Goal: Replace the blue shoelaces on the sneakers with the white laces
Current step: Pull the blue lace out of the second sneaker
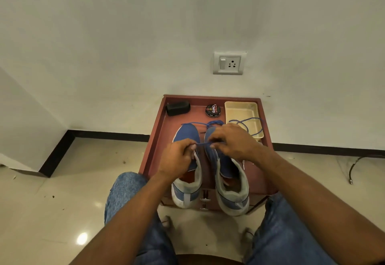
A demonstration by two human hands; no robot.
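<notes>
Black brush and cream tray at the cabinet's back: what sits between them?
In the head view, a round shoe polish tin sits between the black brush and the cream tray.

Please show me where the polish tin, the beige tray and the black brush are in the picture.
polish tin [213,110], head view, on the middle of its printed lid.
beige tray [239,109], head view, on the bare floor of the tray, near its far end.
black brush [178,108], head view, on the middle of its top.

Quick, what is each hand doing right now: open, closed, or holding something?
Left hand: closed, pinching the blue shoelace over the sneakers.
Right hand: closed, pinching the same blue shoelace at its other side.
</notes>
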